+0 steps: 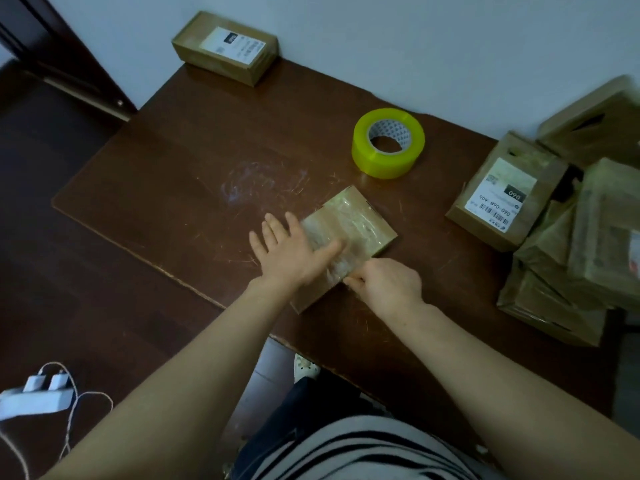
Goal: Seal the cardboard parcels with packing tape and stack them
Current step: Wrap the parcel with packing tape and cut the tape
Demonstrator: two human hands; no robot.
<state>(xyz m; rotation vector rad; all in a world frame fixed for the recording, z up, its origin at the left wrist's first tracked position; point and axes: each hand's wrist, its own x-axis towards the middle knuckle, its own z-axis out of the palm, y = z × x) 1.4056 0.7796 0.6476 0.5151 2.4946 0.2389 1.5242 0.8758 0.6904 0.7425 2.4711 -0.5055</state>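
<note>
Parcel [360, 216], tape roll [388, 142] at its 1 o'clock: left hand [287, 251] presses it flat-fingered, right hand [388, 284] apparently pinches its tape [343, 237]; uneven smoothing could wrinkle the seal.

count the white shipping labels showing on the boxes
2 for sure: the far label on the corner parcel by the wall, and the right label on the front parcel of the pile. A white patch at the right edge may be a third.
</note>
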